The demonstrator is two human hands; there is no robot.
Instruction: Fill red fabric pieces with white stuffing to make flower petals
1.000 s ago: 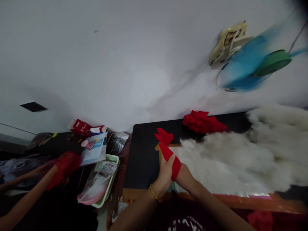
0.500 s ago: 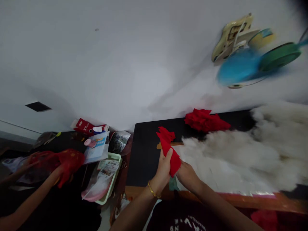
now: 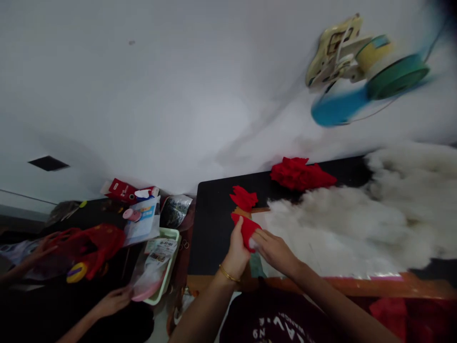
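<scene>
A red cloth piece (image 3: 247, 230) is held between both hands above the front of the black table. My left hand (image 3: 238, 245), with a gold bracelet at its wrist, is closed round its left side. My right hand (image 3: 273, 250) has its fingers pressed at the cloth's right side, where a bit of white shows at the lower edge. Just behind lies a small red cloth bundle (image 3: 244, 198). A larger red pile (image 3: 302, 175) rests near the wall. White fluffy stuffing (image 3: 332, 224) spreads over the right part of the table.
A fan with blue blades (image 3: 339, 107), blurred, hangs at the upper right. On the left, another person's hand (image 3: 113, 302) touches a light green basket (image 3: 167, 281), beside red mesh (image 3: 103, 240). The black table (image 3: 210, 228) has a brown front edge.
The red cloth now sits lower and more compact in my hands, apart from the small bundle behind it. The other person's near hand has moved from the mesh to the basket.
</scene>
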